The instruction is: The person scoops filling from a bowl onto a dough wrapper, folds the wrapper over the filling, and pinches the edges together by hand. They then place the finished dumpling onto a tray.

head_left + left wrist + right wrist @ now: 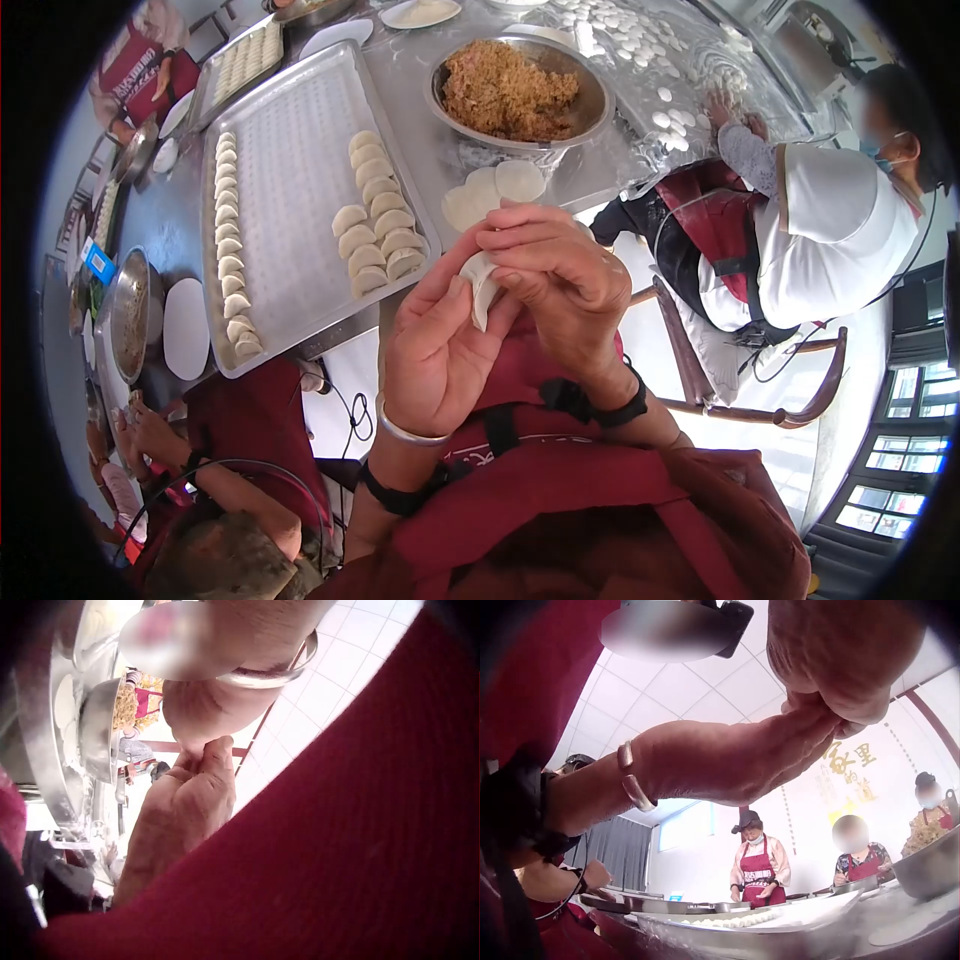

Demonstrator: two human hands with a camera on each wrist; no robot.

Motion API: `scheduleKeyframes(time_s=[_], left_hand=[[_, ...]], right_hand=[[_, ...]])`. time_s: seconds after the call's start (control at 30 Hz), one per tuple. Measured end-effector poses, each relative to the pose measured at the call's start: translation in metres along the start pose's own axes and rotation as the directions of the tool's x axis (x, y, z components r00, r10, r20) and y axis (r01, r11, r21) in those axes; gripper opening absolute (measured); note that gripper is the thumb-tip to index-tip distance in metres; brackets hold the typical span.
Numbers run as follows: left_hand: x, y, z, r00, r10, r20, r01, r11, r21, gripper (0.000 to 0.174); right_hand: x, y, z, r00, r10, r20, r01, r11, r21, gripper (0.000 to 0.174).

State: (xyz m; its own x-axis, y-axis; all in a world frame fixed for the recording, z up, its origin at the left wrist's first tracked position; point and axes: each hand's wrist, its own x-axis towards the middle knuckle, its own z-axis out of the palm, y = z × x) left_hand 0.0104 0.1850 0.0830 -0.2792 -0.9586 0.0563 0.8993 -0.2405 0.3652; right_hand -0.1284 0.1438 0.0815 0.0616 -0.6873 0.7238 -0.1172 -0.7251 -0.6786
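Observation:
In the head view, a folded white dumpling [482, 288] sits between both hands, above the near edge of the table. My left hand [432, 345], with a bracelet at its wrist, holds it from the left with thumb and fingers. From the right, my right hand [565, 270] pinches its upper edge between thumb and fingers. Both wrist views show the hands meeting at the fingertips, the dumpling hidden there. Just beyond the hands lie flat round wrappers [467, 205]. Left of them is a metal tray [290, 200] with rows of finished dumplings [386, 205].
A steel bowl of brown filling [510, 90] stands behind the wrappers. Small dough pieces [625, 35] lie on the floured table at the back right, where another person [830, 210] works. A second person's arm [240, 490] is at lower left, near another bowl [130, 315].

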Motion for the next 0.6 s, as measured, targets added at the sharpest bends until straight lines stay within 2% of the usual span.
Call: scheduleKeyframes(time_s=[0.07, 0.1, 0.17, 0.27, 0.37, 0.47, 0.6], left_hand=[[0.0, 0.002, 0.001, 1.0, -0.018, -0.018, 0.019, 0.999, 0.043, 0.047], [0.001, 0.002, 0.001, 0.999, -0.023, -0.029, 0.024, 0.998, 0.064, 0.048], [0.001, 0.004, -0.003, 0.999, -0.039, 0.018, 0.039, 0.999, -0.01, 0.049], [0.0, 0.006, -0.003, 0.997, -0.077, 0.016, 0.077, 0.997, -0.028, 0.053], [-0.002, 0.006, -0.003, 0.994, -0.105, -0.011, 0.105, 0.994, -0.037, 0.053], [-0.002, 0.006, 0.0, 0.99, -0.128, -0.059, 0.127, 0.991, -0.035, 0.052], [-0.004, 0.007, 0.01, 0.98, -0.152, -0.128, 0.15, 0.988, -0.027, 0.05]], right_hand=[[-0.002, 0.005, -0.004, 0.998, -0.024, 0.053, 0.025, 0.999, -0.024, 0.016], [-0.001, 0.007, -0.006, 0.997, -0.007, 0.083, 0.006, 1.0, 0.015, 0.018], [0.001, 0.01, -0.011, 0.99, 0.021, 0.141, -0.034, 0.996, 0.087, 0.021], [0.006, -0.002, -0.009, 0.983, 0.13, 0.131, -0.144, 0.984, 0.106, 0.024], [0.007, 0.002, -0.011, 0.982, 0.049, 0.183, -0.063, 0.995, 0.075, 0.022], [0.004, 0.007, -0.014, 0.974, -0.009, 0.225, -0.026, 0.988, 0.152, 0.018], [0.004, 0.009, -0.02, 0.958, -0.044, 0.282, 0.015, 0.994, 0.104, 0.019]])
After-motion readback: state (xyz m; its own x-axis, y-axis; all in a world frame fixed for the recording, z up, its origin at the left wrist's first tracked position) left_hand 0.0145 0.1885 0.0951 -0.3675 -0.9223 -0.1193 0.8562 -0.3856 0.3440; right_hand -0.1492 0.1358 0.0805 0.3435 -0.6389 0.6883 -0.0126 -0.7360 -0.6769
